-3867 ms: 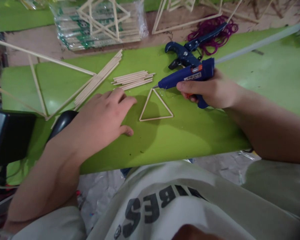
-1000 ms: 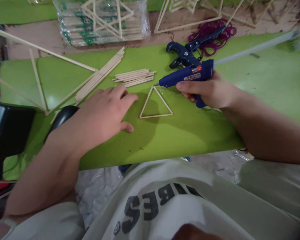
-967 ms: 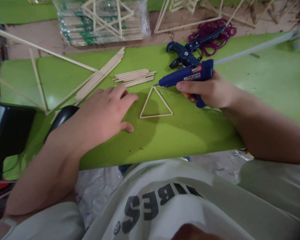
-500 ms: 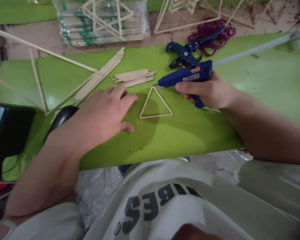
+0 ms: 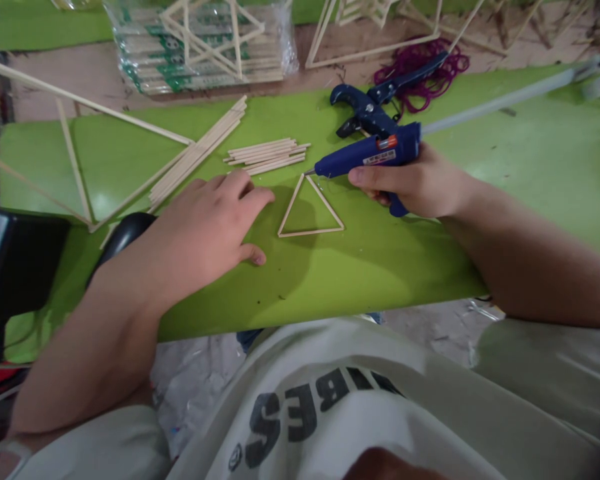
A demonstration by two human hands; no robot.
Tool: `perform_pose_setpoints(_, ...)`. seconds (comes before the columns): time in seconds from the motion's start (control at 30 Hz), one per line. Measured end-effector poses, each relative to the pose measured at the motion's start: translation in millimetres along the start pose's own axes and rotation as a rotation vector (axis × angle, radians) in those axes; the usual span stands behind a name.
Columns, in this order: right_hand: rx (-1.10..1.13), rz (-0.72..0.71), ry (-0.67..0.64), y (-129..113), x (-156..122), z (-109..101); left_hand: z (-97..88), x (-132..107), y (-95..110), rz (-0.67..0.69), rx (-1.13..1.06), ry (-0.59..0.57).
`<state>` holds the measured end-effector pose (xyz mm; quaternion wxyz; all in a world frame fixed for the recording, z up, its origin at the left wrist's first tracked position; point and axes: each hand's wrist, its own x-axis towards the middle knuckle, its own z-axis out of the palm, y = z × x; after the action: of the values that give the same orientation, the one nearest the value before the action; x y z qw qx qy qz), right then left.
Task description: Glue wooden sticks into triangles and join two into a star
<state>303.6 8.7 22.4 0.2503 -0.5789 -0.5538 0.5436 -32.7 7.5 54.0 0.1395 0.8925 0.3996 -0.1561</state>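
Note:
My right hand (image 5: 410, 177) is wrapped around a blue hot glue gun (image 5: 367, 155), with a long pale glue stick (image 5: 510, 93) running out of its back. The gun's nozzle is at the top corner of a small triangle of wooden sticks (image 5: 311, 231) that lies flat on the green table (image 5: 300, 287). Left of the triangle rests my left hand (image 5: 215, 220), its thumb and index finger spread, holding nothing. Just beyond its fingers lie a bundle of short sticks (image 5: 267, 155) and a bundle of longer sticks (image 5: 200, 150).
Dark blue cutters (image 5: 367, 110) and a tangle of purple cord (image 5: 430, 73) lie behind the glue gun. A plastic pack of sticks (image 5: 150, 53) sits at the back. Larger stick frames (image 5: 75, 160) stand left and back right. A black box-shaped object (image 5: 20, 267) is at far left.
The glue gun's nozzle has shifted very slightly left and down at the triangle's top corner. The left hand keeps its place.

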Motion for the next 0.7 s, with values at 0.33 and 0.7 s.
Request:
perform_pose_setpoints(0.33,-0.011,0.040,0.038,-1.4,-4.9,-1.5,-0.3,0.0,1.1,-0.009,0.021,-0.022)
perform_pose_setpoints(0.7,-0.015,0.015,0.016,-5.3,-5.8,1.0,-1.7,0.2,1.6,0.001,0.036,-0.020)
